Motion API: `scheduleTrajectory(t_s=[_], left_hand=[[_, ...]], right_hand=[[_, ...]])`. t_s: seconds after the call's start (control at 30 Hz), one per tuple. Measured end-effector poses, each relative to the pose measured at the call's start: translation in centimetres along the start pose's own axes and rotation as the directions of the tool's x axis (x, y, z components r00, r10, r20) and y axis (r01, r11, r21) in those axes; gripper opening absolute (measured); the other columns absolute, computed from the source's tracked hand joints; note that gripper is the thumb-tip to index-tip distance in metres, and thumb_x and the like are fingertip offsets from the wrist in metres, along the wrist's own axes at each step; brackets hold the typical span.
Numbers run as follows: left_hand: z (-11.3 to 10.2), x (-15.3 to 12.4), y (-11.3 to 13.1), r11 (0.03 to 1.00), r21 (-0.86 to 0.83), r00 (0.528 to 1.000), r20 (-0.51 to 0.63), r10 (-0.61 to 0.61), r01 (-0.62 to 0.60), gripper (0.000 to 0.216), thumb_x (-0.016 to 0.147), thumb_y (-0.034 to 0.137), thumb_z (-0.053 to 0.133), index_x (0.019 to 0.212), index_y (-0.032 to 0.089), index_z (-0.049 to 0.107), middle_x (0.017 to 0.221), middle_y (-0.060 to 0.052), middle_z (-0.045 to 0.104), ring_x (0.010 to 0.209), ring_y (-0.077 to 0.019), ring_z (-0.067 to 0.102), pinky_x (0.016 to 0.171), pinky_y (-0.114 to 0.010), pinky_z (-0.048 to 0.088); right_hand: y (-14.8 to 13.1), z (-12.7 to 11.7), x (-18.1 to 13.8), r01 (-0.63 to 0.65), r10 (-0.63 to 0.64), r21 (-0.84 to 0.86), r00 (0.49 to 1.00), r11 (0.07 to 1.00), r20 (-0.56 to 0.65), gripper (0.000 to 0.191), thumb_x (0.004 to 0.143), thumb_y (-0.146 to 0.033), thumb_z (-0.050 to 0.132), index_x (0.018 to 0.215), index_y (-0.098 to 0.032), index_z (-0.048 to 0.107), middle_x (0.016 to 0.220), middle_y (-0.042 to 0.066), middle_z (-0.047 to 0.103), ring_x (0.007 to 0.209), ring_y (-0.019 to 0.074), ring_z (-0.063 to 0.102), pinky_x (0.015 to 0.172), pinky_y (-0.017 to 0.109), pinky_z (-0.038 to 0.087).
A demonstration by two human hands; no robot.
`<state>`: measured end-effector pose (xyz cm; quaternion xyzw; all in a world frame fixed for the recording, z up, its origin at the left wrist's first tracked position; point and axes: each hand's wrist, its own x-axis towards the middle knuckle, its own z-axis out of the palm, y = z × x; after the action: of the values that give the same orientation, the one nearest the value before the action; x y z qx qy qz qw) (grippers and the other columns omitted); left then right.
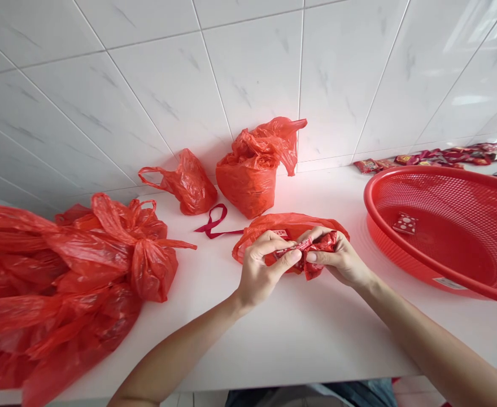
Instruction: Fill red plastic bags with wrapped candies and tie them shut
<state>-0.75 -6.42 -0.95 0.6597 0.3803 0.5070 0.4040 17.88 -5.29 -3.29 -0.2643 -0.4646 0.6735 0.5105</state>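
My left hand (pixel 262 270) and my right hand (pixel 337 257) meet over the white counter (pixel 299 333), both pinched on a small red packet bundle (pixel 312 253) with white dots and crinkled foil. Thumb and forefinger of each hand grip its ends. Right behind the hands lies a flat open red plastic bag (pixel 288 223) with another small packet showing inside it.
A heap of knotted red plastic bags (pixel 83 271) fills the left. Two more red bags (pixel 248 169) stand against the tiled wall, with a dark red ribbon (pixel 214 223) nearby. A red mesh basket (pixel 447 232) holding one dotted packet (pixel 405 223) sits right; several packets (pixel 435 157) line the wall.
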Motion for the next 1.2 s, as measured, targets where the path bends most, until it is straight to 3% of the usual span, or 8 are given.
scheduleTrajectory(t_s=[0.2, 0.4, 0.77, 1.2], left_hand=[[-0.46, 0.51, -0.13, 0.992, 0.081, 0.995, 0.031, 0.091, -0.093, 0.006, 0.082, 0.026, 0.076, 0.084, 0.021, 0.079, 0.074, -0.002, 0.065, 0.067, -0.0131, 0.061, 0.064, -0.026, 0.053], [-0.48, 0.62, -0.09, 0.999, 0.043, 0.999, 0.036, 0.007, -0.008, 0.005, 0.080, 0.025, 0.077, 0.082, 0.021, 0.080, 0.074, -0.002, 0.065, 0.070, -0.0136, 0.062, 0.067, -0.027, 0.053], [-0.24, 0.46, -0.26, 0.998, -0.053, 0.999, 0.034, -0.023, 0.024, 0.004, 0.080, 0.028, 0.078, 0.081, 0.025, 0.081, 0.074, 0.000, 0.063, 0.073, -0.0136, 0.062, 0.072, -0.028, 0.054], [-0.04, 0.43, -0.38, 0.962, -0.218, 0.986, 0.066, -0.153, 0.163, 0.008, 0.081, 0.029, 0.076, 0.075, 0.024, 0.080, 0.072, 0.000, 0.059, 0.071, -0.0126, 0.054, 0.073, -0.028, 0.046]], right_hand=[[-0.26, -0.45, 0.06, 0.032, -0.038, -0.085, 0.997, 0.996, -0.074, 0.022, 0.067, -0.027, 0.090, 0.085, -0.022, 0.078, 0.080, 0.002, 0.075, 0.072, 0.0176, 0.071, 0.070, 0.031, 0.059], [-0.40, -0.27, 0.13, 0.055, -0.059, -0.104, 0.997, 0.993, -0.040, 0.014, 0.070, -0.029, 0.088, 0.077, -0.022, 0.077, 0.085, 0.003, 0.077, 0.076, 0.0197, 0.071, 0.070, 0.032, 0.059], [-0.67, 0.15, 0.09, 0.031, -0.031, 0.008, 0.999, 0.999, -0.010, 0.015, 0.069, -0.025, 0.088, 0.074, -0.022, 0.075, 0.082, 0.001, 0.076, 0.074, 0.0171, 0.071, 0.068, 0.029, 0.058], [-0.63, 0.39, 0.07, 0.029, -0.030, 0.083, 1.000, 0.996, 0.004, 0.016, 0.069, -0.023, 0.088, 0.072, -0.020, 0.073, 0.078, 0.000, 0.074, 0.069, 0.0149, 0.069, 0.064, 0.027, 0.059]])
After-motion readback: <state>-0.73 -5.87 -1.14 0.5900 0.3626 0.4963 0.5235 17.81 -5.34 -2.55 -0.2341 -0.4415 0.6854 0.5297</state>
